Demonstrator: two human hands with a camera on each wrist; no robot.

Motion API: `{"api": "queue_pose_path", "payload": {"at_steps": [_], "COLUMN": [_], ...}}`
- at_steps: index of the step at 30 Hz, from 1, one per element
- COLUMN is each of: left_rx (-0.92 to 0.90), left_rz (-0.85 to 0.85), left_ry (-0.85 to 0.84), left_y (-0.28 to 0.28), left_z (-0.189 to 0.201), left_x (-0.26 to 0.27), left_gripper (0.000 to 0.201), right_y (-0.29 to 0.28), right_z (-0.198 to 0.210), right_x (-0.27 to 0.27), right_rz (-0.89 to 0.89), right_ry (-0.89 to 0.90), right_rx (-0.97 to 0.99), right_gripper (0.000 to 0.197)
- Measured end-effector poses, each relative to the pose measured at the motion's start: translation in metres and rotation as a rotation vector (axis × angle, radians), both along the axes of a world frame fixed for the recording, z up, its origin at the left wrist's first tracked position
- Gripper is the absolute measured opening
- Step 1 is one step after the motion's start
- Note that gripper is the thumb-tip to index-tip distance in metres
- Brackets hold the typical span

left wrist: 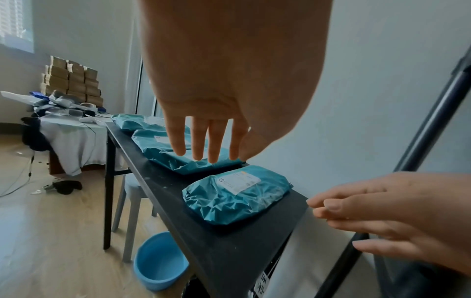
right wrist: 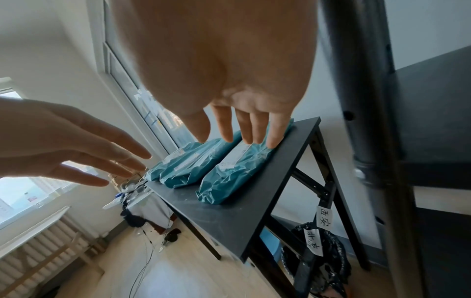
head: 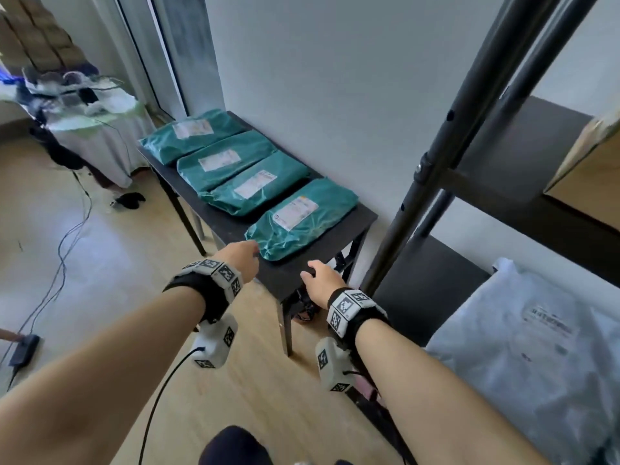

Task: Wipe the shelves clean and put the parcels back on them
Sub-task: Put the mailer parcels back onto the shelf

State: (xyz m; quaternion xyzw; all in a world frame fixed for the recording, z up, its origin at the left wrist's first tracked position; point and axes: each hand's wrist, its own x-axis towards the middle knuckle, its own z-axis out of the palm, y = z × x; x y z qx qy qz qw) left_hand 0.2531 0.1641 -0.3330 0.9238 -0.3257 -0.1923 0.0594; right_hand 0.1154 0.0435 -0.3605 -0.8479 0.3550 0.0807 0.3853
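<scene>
We are reaching both hands toward the nearest parcel point(head: 302, 218), one of four teal mailers lying in a row along a narrow black table point(head: 295, 280) against the wall. Our left hand point(head: 240, 260) is hovering at the parcel's near left corner with fingers point(left wrist: 214, 141) straight and slightly spread, holding nothing; whether it is touching the wrapper we cannot tell. Our right hand point(head: 322, 280) is coming in over the table's near end, fingers point(right wrist: 276, 131) loosely extended and empty, just short of the parcel. The other parcels point(head: 228, 166) are sitting side by side beyond it, labels up. To our right, the black shelves point(head: 523, 182) are standing beside the table, a grey parcel point(head: 523, 344) lying on a lower level. A blue basin point(left wrist: 159, 262) is sitting on the floor under the table.
</scene>
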Motion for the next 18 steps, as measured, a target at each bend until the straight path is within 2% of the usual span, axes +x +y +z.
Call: {"api": "queue_pose_path", "payload": {"at_steps": [5,9,14,18], "left_rx": [-0.011,-0.008,0.042,-0.026], "left_rz": [-0.052,-0.180,-0.311,-0.317], "left_ry": [0.082,0.139,0.281,0.384], "left_y": [-0.043,-0.080,-0.127,-0.166], "left_z": [-0.016,-0.030,-0.039,-0.046], "left_x": [0.078,0.135,0.188,0.212], "left_gripper": [0.038,0.039,0.039,0.038], "right_y": [-0.028,-0.046,-0.064,-0.082], "right_z": [-0.017,-0.026,-0.030,-0.038], "right_x": [0.063,0.103,0.135,0.152], "right_rz": [-0.143,-0.309,-0.481,-0.610], "right_ry": [-0.016,-0.018,-0.004,-0.022], "right_rx": [0.030,0.063,0.128,0.149], "right_gripper": [0.046,0.046,0.047,0.051]}}
